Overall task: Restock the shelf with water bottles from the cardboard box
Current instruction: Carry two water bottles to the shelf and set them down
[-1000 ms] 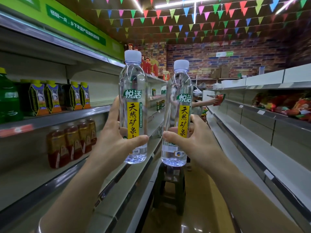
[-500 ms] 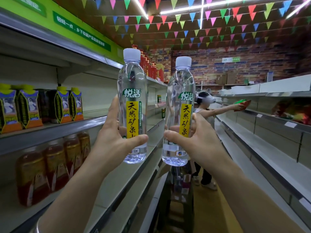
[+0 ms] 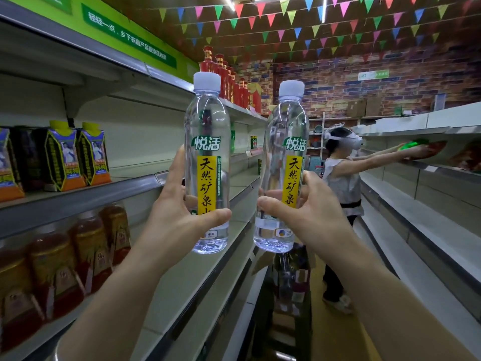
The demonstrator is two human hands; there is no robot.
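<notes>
Two water bottles held upright in a shop aisle.
Left hand (image 3: 177, 217) grips left bottle (image 3: 207, 162), right hand (image 3: 309, 217) grips right bottle (image 3: 282, 168), fingers curled around each; labels read 悦活 天然矿泉.

Two water bottles were held upright side by side, apart, in the middle of the aisle: the left bottle (image 3: 207, 162) in the left hand (image 3: 179, 217), the right bottle (image 3: 282, 168) in the right hand (image 3: 309, 217). Shelving (image 3: 78, 201) ran along the left, with cartons (image 3: 78, 156) set on an upper board and jars (image 3: 67, 259) on the board below. More shelving (image 3: 426, 230) was ranged along the right. Behind the right bottle, a person (image 3: 341, 183) was placed, arms stretched to the right shelving. A stool (image 3: 289, 303) stood below the bottles.
</notes>
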